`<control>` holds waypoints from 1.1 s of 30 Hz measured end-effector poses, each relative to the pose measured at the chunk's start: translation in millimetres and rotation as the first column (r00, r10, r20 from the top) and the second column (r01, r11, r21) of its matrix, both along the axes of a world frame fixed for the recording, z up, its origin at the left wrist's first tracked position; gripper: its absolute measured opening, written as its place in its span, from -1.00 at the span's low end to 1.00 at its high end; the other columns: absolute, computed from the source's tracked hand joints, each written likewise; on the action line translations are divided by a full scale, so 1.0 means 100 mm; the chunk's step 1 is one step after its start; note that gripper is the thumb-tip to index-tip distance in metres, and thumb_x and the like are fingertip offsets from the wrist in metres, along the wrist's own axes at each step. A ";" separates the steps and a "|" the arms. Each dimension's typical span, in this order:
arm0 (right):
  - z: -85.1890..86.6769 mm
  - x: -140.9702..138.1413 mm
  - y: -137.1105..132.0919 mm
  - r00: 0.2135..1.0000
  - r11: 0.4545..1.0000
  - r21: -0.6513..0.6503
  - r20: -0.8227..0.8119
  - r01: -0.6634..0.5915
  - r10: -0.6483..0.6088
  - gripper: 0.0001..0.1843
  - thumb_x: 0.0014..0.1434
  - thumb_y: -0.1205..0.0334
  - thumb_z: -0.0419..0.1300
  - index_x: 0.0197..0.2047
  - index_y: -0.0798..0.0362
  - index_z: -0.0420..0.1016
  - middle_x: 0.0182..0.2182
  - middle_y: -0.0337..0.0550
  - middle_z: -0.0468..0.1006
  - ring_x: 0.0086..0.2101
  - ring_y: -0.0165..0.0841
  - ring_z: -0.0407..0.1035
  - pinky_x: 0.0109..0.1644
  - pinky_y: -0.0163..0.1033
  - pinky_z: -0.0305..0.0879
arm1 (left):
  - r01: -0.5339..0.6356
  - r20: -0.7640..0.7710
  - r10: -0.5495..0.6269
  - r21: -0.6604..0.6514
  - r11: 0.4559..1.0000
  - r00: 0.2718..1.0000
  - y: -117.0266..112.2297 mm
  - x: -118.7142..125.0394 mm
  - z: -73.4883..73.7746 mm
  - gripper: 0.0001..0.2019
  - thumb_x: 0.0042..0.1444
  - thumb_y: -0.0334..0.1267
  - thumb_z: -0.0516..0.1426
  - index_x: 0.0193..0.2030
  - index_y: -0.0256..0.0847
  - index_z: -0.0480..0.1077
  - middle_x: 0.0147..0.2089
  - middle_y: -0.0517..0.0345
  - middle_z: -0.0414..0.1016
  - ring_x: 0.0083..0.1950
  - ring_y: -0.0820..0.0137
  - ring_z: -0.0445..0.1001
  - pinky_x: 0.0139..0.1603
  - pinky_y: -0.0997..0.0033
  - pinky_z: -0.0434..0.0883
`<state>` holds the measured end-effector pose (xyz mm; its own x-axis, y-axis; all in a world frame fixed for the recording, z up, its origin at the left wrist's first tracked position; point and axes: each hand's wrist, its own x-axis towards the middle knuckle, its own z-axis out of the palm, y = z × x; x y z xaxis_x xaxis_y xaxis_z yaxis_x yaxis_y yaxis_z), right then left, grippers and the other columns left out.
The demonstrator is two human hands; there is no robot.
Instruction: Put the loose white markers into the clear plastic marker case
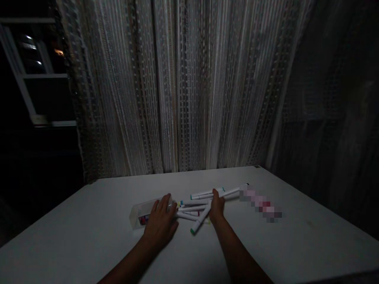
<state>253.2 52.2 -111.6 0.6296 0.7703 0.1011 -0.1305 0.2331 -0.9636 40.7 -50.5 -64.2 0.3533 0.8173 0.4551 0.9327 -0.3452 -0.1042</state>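
Note:
A clear plastic case (136, 211) lies on its side on the white table, with a dark coloured label on its near face. My left hand (161, 217) is laid over the case's right part, fingers across its top and closed on it. To the right lies a loose heap of white markers (192, 208) with coloured ends, near the case's open-looking end. My right hand (217, 207) is closed around one or more markers at the heap's right side. One white marker (232, 192) sticks out beyond it to the right. A green-ended marker (201, 219) slants toward me beside the palm.
A blurred-out pink and red item (262, 203) lies right of the markers. The white table (118, 252) reaches back to a patterned curtain (183, 86). A window (44, 75) is at the left, and the surroundings are dark.

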 end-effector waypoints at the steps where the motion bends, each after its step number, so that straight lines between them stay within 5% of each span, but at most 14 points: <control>1: 0.01 0.01 -0.01 1.000 1.000 -0.028 -0.013 0.015 -0.015 -0.65 -0.04 -0.08 0.01 -0.42 0.05 0.36 -0.64 -0.24 0.41 -0.51 -0.29 0.37 -0.47 -0.29 0.25 | -0.018 0.005 0.018 0.020 1.000 1.000 -0.01 -0.02 0.00 -0.51 0.00 -0.15 0.10 0.10 -0.18 0.24 0.30 -0.20 0.03 0.31 0.02 -0.02 0.24 -0.04 -0.02; 5: 0.06 -0.02 -0.05 0.997 0.992 -0.111 -0.049 0.050 -0.056 -0.65 -0.10 -0.08 0.08 -0.45 0.06 0.37 -0.56 -0.16 0.48 -0.43 -0.24 0.39 -0.42 -0.27 0.26 | 0.074 -0.048 -0.071 0.068 0.995 0.996 -0.07 0.07 -0.03 -0.45 -0.01 -0.10 0.07 0.14 -0.27 0.19 0.31 -0.17 0.02 0.34 0.03 -0.11 0.28 -0.09 -0.14; 9: 0.10 0.00 -0.08 0.995 0.989 -0.128 -0.046 0.077 -0.083 -0.64 -0.12 -0.08 0.09 -0.45 0.07 0.38 -0.45 -0.09 0.53 -0.32 -0.20 0.41 -0.33 -0.25 0.28 | 0.142 -0.025 -0.142 0.024 0.990 0.990 -0.04 0.27 -0.18 -0.30 -0.02 -0.20 0.04 0.25 -0.47 -0.06 0.30 -0.26 -0.01 0.34 0.10 -0.09 0.28 0.04 -0.05; 17: 0.12 0.03 -0.19 0.999 0.994 -0.097 -0.011 0.048 -0.049 -0.68 -0.18 -0.04 0.17 -0.44 0.04 0.39 -0.39 -0.06 0.55 -0.30 -0.19 0.43 -0.28 -0.22 0.32 | 0.099 0.225 -0.093 -0.015 0.995 0.970 -0.02 0.43 -0.20 -0.11 -0.19 -0.49 -0.01 0.31 -0.32 -0.37 0.37 -0.17 -0.26 0.35 0.11 -0.14 0.26 -0.04 -0.02; 21: 0.15 0.02 -0.27 1.000 0.996 -0.079 0.009 0.029 -0.028 -0.69 -0.17 -0.04 0.17 -0.46 0.04 0.39 -0.42 -0.07 0.55 -0.32 -0.20 0.43 -0.29 -0.22 0.34 | 0.168 0.295 -0.163 0.007 0.986 0.942 -0.11 0.55 -0.19 -0.22 -0.07 -0.45 -0.03 0.31 -0.24 -0.28 0.38 -0.08 -0.25 0.36 0.16 -0.20 0.27 -0.03 -0.04; 26: 0.20 -0.02 -0.35 1.000 0.997 -0.078 0.029 0.013 -0.011 -0.72 -0.18 -0.02 0.18 -0.49 0.03 0.36 -0.46 -0.09 0.53 -0.36 -0.22 0.41 -0.25 -0.21 0.31 | 0.311 0.192 -0.278 -0.167 0.936 0.941 -0.20 0.72 -0.26 -0.38 0.09 -0.09 0.01 0.28 -0.14 -0.06 0.35 -0.04 -0.11 0.35 0.07 -0.13 0.26 -0.12 -0.06; 33: 0.42 0.18 -0.50 0.977 0.981 0.140 0.181 -0.135 0.109 -0.71 -0.19 0.07 0.17 -0.37 0.06 0.36 -0.41 -0.19 0.48 -0.34 -0.30 0.36 -0.18 -0.24 0.25 | 0.330 0.164 -0.295 -0.254 0.909 0.941 -0.05 0.64 -0.21 -0.55 0.15 -0.31 -0.09 0.21 -0.05 0.08 0.28 0.11 0.13 0.29 0.24 0.04 0.26 -0.05 0.00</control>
<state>270.8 2.5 -70.0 0.4949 0.8078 0.3203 -0.0027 0.3700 -0.9290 104.2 -55.5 -85.4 0.5684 0.7722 0.2840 0.7718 -0.6200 0.1412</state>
